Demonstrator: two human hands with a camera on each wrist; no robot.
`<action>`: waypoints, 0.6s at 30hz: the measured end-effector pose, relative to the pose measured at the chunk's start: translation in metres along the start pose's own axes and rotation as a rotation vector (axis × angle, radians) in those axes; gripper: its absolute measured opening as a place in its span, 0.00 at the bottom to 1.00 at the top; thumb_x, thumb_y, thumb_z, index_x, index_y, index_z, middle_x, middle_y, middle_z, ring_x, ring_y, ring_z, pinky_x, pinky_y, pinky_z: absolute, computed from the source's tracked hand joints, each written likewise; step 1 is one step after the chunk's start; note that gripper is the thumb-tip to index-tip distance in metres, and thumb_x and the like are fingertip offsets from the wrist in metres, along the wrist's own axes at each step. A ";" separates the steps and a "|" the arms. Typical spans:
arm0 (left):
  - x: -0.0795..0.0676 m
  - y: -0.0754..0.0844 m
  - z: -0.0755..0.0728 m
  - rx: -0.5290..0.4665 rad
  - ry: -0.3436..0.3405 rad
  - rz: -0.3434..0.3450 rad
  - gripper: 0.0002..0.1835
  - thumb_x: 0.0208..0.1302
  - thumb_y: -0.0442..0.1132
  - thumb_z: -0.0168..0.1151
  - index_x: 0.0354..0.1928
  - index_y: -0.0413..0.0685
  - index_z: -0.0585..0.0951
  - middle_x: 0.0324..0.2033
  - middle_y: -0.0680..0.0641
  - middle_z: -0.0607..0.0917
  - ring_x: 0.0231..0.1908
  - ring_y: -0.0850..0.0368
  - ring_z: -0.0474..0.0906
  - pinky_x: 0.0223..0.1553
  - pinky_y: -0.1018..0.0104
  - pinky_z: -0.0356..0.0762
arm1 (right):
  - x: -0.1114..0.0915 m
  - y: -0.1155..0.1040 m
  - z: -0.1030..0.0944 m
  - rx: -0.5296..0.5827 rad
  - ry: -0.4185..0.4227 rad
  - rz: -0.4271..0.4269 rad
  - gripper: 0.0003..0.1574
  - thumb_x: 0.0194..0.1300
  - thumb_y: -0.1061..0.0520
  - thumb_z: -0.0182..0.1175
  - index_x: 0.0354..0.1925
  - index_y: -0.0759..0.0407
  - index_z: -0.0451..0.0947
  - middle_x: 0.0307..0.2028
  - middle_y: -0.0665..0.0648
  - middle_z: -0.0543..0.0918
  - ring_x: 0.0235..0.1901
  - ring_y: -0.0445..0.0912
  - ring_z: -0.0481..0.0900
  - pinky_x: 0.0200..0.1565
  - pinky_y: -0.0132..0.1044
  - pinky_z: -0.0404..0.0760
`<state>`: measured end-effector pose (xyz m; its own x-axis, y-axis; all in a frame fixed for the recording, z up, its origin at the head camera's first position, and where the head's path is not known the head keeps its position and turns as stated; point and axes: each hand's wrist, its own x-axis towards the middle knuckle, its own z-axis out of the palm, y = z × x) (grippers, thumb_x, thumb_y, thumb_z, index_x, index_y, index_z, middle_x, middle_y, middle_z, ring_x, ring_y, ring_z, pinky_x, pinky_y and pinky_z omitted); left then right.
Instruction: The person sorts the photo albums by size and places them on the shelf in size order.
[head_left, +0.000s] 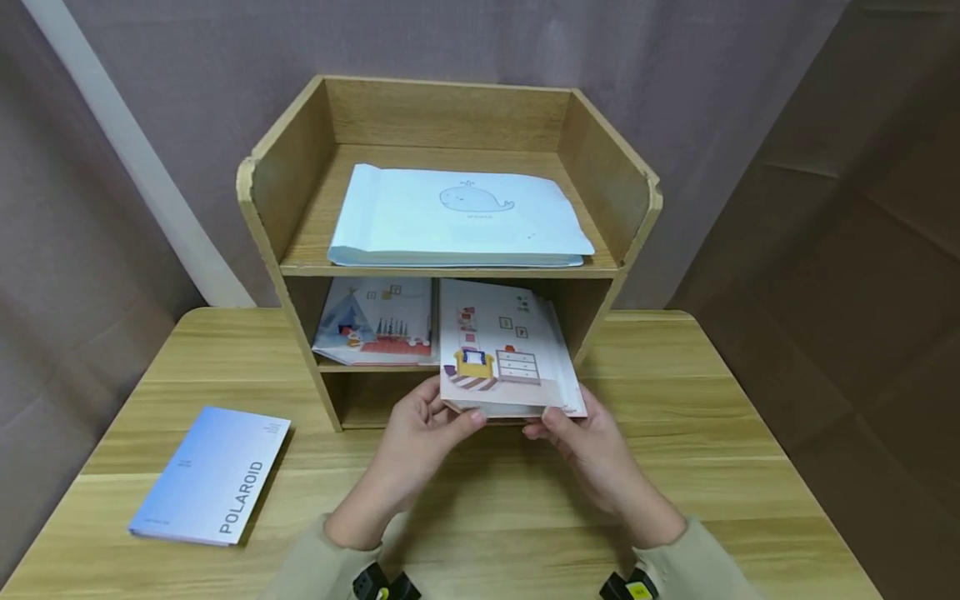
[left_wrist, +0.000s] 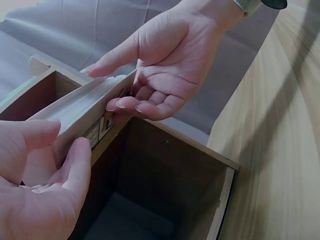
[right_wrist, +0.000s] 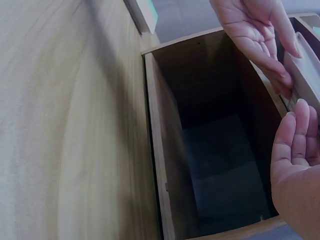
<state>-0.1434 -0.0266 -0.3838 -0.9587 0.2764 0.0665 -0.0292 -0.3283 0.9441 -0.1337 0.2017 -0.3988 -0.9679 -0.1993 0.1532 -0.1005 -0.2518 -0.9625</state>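
My left hand [head_left: 423, 429] pinches the lower left corner of a white book [head_left: 510, 333], thumb at the front edge and fingers beneath. At its lower right corner my right hand [head_left: 588, 446] holds the same book between thumb and fingers. The cover shows a yellow armchair and a drawer chest. The book juts out of the middle compartment of a wooden shelf [head_left: 450, 272], its far end inside. Beside it on the left lies another illustrated book [head_left: 386, 321] with a blue tent. In the left wrist view, the page edges [left_wrist: 82, 102] show between both hands.
On the top tier lies a pale blue book [head_left: 457, 212] with a whale drawing. A blue POLAROID book [head_left: 213, 475] lies on the wooden table [head_left: 750, 500], left of the shelf. The bottom compartment [right_wrist: 225, 165] opens below the hands. Grey curtains [head_left: 450, 37] hang behind.
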 end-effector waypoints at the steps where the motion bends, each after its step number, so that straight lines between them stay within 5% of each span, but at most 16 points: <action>1: 0.000 0.000 0.000 -0.001 -0.004 0.003 0.31 0.57 0.26 0.68 0.62 0.36 0.69 0.51 0.38 0.81 0.52 0.47 0.79 0.52 0.60 0.78 | -0.001 0.001 0.000 -0.003 -0.002 0.001 0.25 0.70 0.64 0.56 0.62 0.66 0.61 0.41 0.56 0.82 0.37 0.47 0.83 0.48 0.40 0.82; 18: 0.002 -0.005 0.000 0.021 0.012 0.025 0.31 0.58 0.26 0.67 0.63 0.37 0.68 0.53 0.39 0.81 0.54 0.49 0.78 0.53 0.62 0.77 | 0.004 0.008 0.003 -0.073 0.007 -0.031 0.31 0.67 0.67 0.58 0.64 0.69 0.59 0.44 0.60 0.79 0.40 0.49 0.81 0.46 0.42 0.83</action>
<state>-0.1448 -0.0245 -0.3882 -0.9623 0.2579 0.0863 0.0004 -0.3162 0.9487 -0.1381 0.1957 -0.4046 -0.9656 -0.1854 0.1822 -0.1471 -0.1884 -0.9710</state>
